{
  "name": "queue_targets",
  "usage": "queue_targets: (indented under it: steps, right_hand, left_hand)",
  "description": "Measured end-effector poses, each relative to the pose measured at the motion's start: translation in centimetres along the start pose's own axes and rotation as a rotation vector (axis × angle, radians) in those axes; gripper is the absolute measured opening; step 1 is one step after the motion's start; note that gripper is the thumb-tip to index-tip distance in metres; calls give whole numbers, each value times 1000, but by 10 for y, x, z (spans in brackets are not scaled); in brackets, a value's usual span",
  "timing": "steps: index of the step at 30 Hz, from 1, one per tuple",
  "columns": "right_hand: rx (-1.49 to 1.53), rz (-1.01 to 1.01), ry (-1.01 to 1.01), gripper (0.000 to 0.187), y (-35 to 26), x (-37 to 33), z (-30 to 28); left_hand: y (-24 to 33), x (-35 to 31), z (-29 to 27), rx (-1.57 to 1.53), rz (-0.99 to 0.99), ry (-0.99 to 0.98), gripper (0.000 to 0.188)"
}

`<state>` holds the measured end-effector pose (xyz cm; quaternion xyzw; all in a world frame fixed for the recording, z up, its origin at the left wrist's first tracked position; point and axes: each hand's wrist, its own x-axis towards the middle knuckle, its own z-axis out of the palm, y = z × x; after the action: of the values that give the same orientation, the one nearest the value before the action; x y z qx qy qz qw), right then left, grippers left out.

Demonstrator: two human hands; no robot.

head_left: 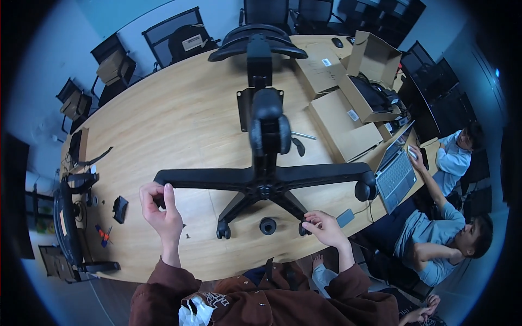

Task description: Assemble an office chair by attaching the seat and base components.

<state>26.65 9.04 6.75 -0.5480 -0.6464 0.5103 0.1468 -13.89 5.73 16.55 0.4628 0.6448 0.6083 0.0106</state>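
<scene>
A black five-legged chair base stands at the near middle of a wooden table, directly in front of the person, its legs spread left, right and near. The person's left hand is at the tip of the left leg, thumb and curled fingers closed on it; a dark part, probably the wheel, shows between them. The right hand has its thumb and fingertips together on the end of the near right leg, by its wheel; whether they clasp the wheel or the leg itself cannot be told.

A black ring-shaped part lies on the table between the two near legs, and a small screw lies near the left hand. Beyond the right leg are a metal rod and a black lever. At the far middle is a curved black chair part. On the left side lie an orange and blue tool and a small black holder. Cardboard boxes are stacked at the far right; nearer, a co-worker sits with one hand by an open laptop.
</scene>
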Motion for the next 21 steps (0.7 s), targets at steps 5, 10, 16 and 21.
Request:
queue_targets:
  steps: [5, 10, 16, 21]
  right_hand:
    - [251, 111, 162, 24, 59, 42, -19]
    - [75, -179, 593, 15, 98, 129, -31]
    - [-220, -396, 838, 17, 82, 257, -49]
    - [-406, -440, 717, 23, 61, 324, -37]
  left_hand:
    - [-2, 0, 2, 112, -48, -57, 16]
    - [1, 10, -3, 241, -95, -79, 15]
    - [22, 52, 2, 200, -100, -252, 15]
    - [35, 85, 31, 220, -66, -322, 14]
